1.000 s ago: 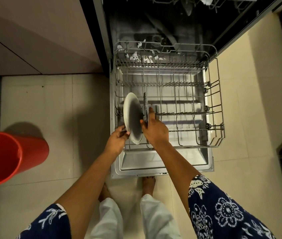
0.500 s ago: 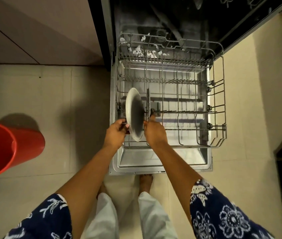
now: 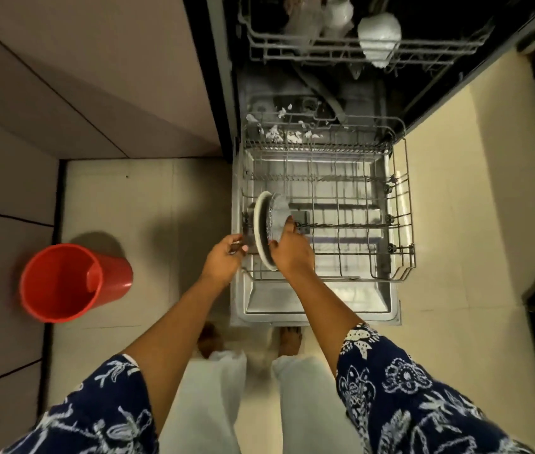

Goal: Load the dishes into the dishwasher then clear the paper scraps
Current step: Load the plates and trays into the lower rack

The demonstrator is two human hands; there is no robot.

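A person stands barefoot at an open dishwasher, its lower rack drawn out over the dropped door. The upper rack carries pale glassware. A red bucket sits on the tiled floor, well left of the door. A white plate stands on edge at the lower rack's left side, with a patterned plate upright just beside it. The right hand grasps the patterned plate, thumb on its face. The left hand is at the rack's left edge, fingers curled; whether it grips anything cannot be told. Paper scraps lie along the rack's far edge, toward its left corner.
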